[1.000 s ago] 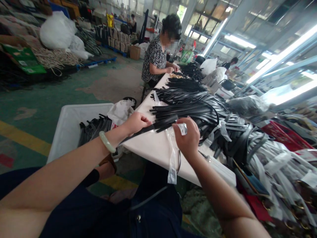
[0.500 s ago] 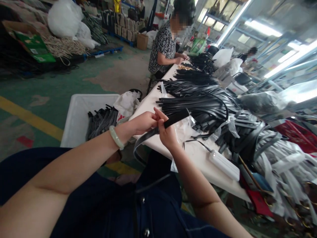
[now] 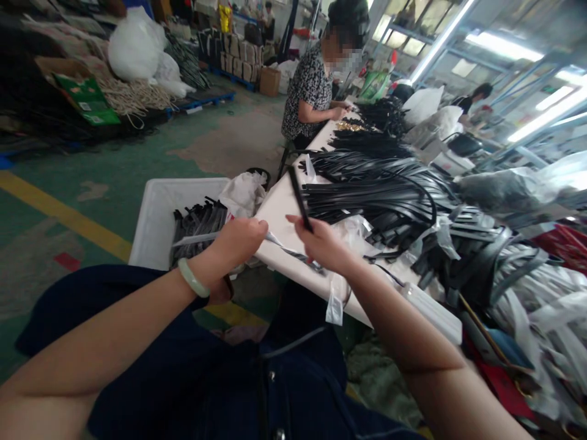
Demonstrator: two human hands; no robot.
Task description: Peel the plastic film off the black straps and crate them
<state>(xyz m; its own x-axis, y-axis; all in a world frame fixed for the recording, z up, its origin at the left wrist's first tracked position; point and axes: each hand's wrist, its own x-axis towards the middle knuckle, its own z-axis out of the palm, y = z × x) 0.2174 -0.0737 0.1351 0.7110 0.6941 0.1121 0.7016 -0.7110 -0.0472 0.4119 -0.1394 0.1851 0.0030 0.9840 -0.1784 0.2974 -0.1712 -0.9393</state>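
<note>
My left hand is closed on a pale strip that sticks out on its left side, over the white bin. My right hand is closed round a black strap, whose free end points up and away over the table edge. Between the hands runs a thin, twisted, partly shiny length, blurred where it nears my right fingers. Bundles of long black straps lie on the white table just beyond my right hand.
A white bin with dark strips and a white bag stands left of the table. A white power strip lies at the right front edge. A person sits farther along the table. Clear plastic lies near my right hand.
My hands have parted, the left moving left and the right moving right. The black strap in my right hand has swung upward. A pale strip now shows at my left hand.
</note>
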